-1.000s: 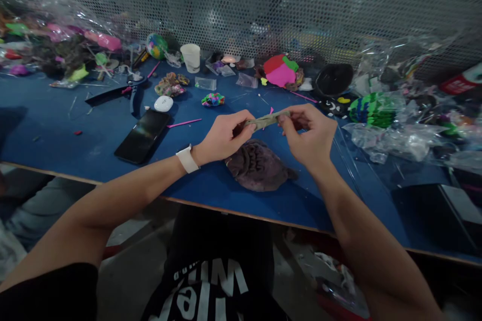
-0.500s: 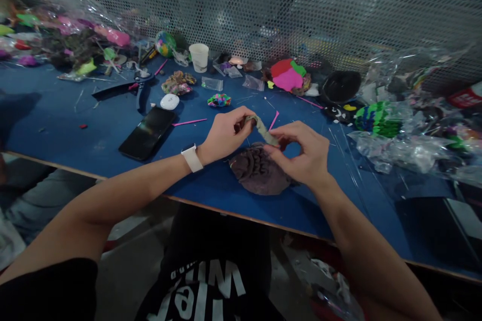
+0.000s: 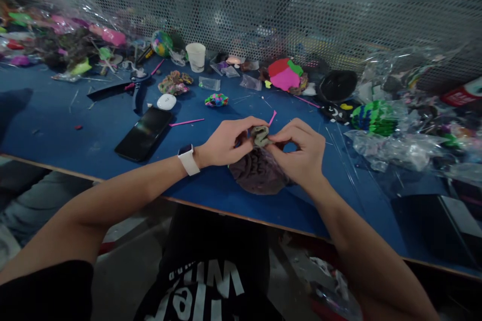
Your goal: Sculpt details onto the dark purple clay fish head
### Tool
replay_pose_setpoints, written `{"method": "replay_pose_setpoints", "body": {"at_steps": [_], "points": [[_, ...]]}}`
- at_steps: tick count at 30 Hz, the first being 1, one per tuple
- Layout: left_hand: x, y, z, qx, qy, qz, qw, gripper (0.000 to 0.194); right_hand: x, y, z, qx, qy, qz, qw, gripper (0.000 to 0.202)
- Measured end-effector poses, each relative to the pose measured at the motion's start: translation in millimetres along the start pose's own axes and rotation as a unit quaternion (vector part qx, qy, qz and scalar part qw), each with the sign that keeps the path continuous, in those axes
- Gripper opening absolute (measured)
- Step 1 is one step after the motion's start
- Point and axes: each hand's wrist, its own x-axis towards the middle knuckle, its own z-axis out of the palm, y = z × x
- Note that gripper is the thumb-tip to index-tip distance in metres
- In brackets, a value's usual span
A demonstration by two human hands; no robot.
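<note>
Between my two hands is a strip of grey-green modelling clay (image 3: 260, 135), folded into a wavy S shape. My left hand (image 3: 232, 141) pinches its left side, fingers closed. On the other side, my right hand (image 3: 299, 150) grips it between thumb and fingertips. Right below them a dark brown-purple clay piece (image 3: 258, 175) lies on the blue table, rounded, with curved ridges on its surface. My hands cover its upper edge. A pink clay tool (image 3: 272, 118) lies just behind the fingers, partly hidden.
A black phone (image 3: 144, 133), a white earbud case (image 3: 166, 102) and pliers (image 3: 139, 88) lie to the left. A paper cup (image 3: 196, 57) stands by the perforated metal screen (image 3: 233, 5). Coloured clay pieces and plastic bags (image 3: 391, 148) line the back and right.
The grey-green clay strip was stretched out as a long twisted length; now it is bunched into folds. My hands have come closer together.
</note>
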Motion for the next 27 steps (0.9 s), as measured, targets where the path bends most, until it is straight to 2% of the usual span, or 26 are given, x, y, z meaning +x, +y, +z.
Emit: {"method": "replay_pose_setpoints", "body": {"at_steps": [6, 10, 13, 19, 23, 27], "points": [[1.3, 1.3, 1.4, 0.031, -0.007, -0.005, 0.999, 0.049, -2.2, 0.6, 2.7, -0.021, 0.005, -0.036, 0.999, 0.020], [5.0, 3.1, 0.6, 0.026, -0.001, -0.021, 0.999, 0.052, -1.5, -2.7, 4.0, -0.028, -0.005, -0.025, 0.999, 0.013], [6.8, 5.4, -1.3, -0.020, 0.013, -0.041, 0.999, 0.049, -1.1, -4.3, 2.6, -0.028, 0.002, -0.007, 1.000, 0.007], [7.2, 7.9, -0.5, -0.168, 0.018, -0.098, 0.981, 0.039, -3.3, -0.1, -1.1, -0.029, -0.017, -0.008, 0.999, 0.031], [6.6, 7.5, 2.2, -0.176, 0.011, -0.098, 0.979, 0.036, -4.8, 4.9, -0.7, -0.082, -0.027, -0.039, 0.996, 0.036], [6.6, 6.1, 4.5, -0.180, 0.012, -0.099, 0.979, 0.036, -4.0, 5.6, -0.3, -0.135, -0.017, -0.081, 0.987, 0.024]]}}
